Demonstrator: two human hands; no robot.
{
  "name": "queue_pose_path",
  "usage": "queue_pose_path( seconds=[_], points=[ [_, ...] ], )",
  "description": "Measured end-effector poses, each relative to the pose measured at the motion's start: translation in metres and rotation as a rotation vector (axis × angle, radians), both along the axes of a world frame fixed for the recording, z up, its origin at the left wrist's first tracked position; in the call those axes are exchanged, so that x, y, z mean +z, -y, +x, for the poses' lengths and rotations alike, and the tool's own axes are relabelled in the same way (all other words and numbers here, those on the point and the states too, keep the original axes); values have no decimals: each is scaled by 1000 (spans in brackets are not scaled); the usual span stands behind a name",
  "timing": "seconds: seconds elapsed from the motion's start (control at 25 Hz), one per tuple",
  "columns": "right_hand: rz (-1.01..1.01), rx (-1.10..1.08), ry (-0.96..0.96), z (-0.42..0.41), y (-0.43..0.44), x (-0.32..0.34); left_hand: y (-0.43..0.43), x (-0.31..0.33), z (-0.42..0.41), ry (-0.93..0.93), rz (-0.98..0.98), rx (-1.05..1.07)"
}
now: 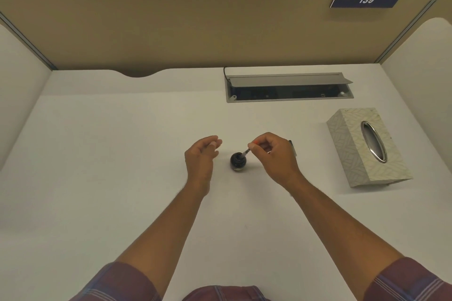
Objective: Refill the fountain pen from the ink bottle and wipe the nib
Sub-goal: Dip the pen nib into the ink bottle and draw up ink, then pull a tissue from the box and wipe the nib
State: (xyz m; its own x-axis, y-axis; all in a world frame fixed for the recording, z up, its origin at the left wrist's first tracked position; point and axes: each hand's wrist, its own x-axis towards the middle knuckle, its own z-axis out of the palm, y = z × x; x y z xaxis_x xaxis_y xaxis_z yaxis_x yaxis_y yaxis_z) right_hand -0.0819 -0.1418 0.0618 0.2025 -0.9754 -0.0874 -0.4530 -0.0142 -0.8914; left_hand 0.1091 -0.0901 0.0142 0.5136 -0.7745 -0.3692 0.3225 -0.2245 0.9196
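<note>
A small round dark ink bottle (237,161) stands open on the white desk (122,154), between my two hands. My right hand (274,156) pinches the fountain pen (246,152) at its front part, tilted down to the left, with the nib end at the bottle's mouth. A dark piece, perhaps the pen's barrel or cap (292,148), shows behind that hand. Left of the bottle and apart from it, my left hand (203,156) hovers with curled fingers and nothing in it.
A patterned tissue box (367,149) lies at the right of the desk. An open grey cable tray (288,89) is set into the desk at the back. Beige partition walls close the desk on three sides.
</note>
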Motion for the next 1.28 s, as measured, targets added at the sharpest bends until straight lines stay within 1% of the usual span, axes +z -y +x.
queue_pose_path(
  seconds=[0.08, 0.2, 0.32, 0.44, 0.64, 0.72, 0.8, 0.96, 1.28],
  points=[
    [-5, -13, -11, -5, -8, -1, -11, 2, -10, -43, 18, 124],
    [-13, -45, -23, -8, -23, -3, -28, 2, -30, -176, 116, 181],
    [-12, -96, -17, -10, -41, -7, -44, 6, -57, -336, 178, 143],
    [-7, -142, -22, -13, -54, -11, -51, 10, -76, -439, 216, 60],
    [-8, -171, -30, -17, -68, -13, -45, 16, -85, -580, 184, -55],
    [-13, -176, -30, -18, -72, -14, -42, 19, -86, -603, 165, -65],
    [-2, -174, -30, -20, -77, -16, -40, 20, -86, -588, 154, -75],
    [6, -161, -84, -23, -85, -22, -38, 16, -88, -533, 189, -75],
    [-2, -115, -133, -25, -87, -24, -37, 9, -91, -497, 223, -60]
  ],
)
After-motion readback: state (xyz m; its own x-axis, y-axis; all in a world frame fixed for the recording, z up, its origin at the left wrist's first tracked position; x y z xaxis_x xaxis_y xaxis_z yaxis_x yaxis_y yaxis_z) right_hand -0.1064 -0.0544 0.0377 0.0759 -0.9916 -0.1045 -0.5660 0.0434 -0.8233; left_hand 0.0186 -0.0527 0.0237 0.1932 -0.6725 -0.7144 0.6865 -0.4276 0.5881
